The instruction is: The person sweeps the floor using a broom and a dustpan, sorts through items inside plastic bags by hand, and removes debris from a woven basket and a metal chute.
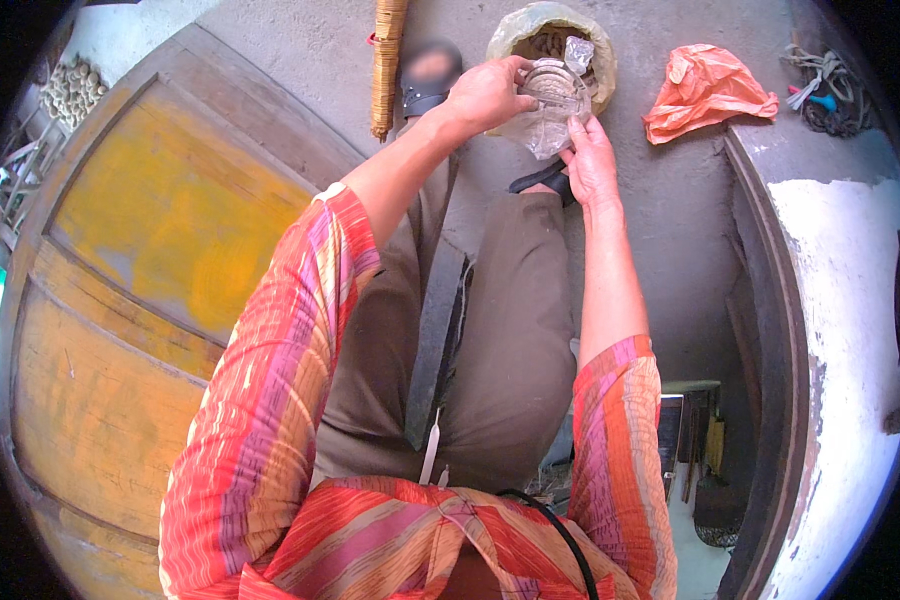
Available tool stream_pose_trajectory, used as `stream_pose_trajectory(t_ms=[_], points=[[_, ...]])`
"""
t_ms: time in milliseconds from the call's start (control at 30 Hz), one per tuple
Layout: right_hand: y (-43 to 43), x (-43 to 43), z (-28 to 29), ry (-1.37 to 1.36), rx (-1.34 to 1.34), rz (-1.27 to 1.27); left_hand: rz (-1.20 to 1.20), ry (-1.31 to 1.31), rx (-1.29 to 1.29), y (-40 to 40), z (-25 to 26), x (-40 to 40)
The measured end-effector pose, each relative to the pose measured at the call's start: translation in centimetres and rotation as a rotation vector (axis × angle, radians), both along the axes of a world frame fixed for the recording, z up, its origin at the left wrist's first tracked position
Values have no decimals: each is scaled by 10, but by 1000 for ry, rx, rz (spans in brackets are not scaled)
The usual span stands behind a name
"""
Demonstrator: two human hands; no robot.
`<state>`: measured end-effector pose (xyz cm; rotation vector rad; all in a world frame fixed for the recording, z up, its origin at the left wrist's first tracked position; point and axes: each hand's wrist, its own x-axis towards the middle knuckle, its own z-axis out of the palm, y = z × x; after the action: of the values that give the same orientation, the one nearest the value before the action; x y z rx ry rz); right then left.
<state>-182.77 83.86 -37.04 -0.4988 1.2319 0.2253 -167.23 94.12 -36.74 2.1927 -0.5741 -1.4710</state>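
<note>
Between my two hands is a clear plastic bag (549, 139) with pale, ringed round pieces (555, 81) in it; whether they are coils or stacked discs I cannot tell. My left hand (489, 91) grips the bag's left side, with thumb and fingers spread around it. At its lower right edge, my right hand (594, 159) pinches the plastic between thumb and fingers. Just beyond and partly below lies an open, yellowish plastic-lined container (604, 52). Dark brown pieces (547, 39) and a small crumpled clear wrapper (579, 54) show inside it.
A bound cane-like bundle (387, 67) lies left of my sandalled foot (424, 94). A crumpled orange-red plastic bag (709, 94) and tangled cords (829, 94) are at right. A yellow-painted wooden door (172, 202) stands at left, a wooden frame (784, 315) at right.
</note>
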Motion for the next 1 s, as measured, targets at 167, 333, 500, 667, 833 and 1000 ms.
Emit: stream_pose_trajectory(t_ms=[167, 333, 500, 667, 833, 1000], points=[[-1, 1, -8, -8, -12, -6, -13, 95, 85, -3, -14, 1], [-3, -2, -8, -42, 19, -17, 95, 310, 68, 4, -25, 5], [-5, -6, -7, -113, 66, -36, 196, 334, 59, 10, -27, 1], [-5, -3, -10, -96, 41, -48, 294, 310, 53, 25, -38, -5], [-3, -2, -15, -77, 16, -80, 246, 324, 94, 20, -20, 1], [-3, -4, -19, -82, -2, -88, 308, 387, 141, 19, -14, 3]])
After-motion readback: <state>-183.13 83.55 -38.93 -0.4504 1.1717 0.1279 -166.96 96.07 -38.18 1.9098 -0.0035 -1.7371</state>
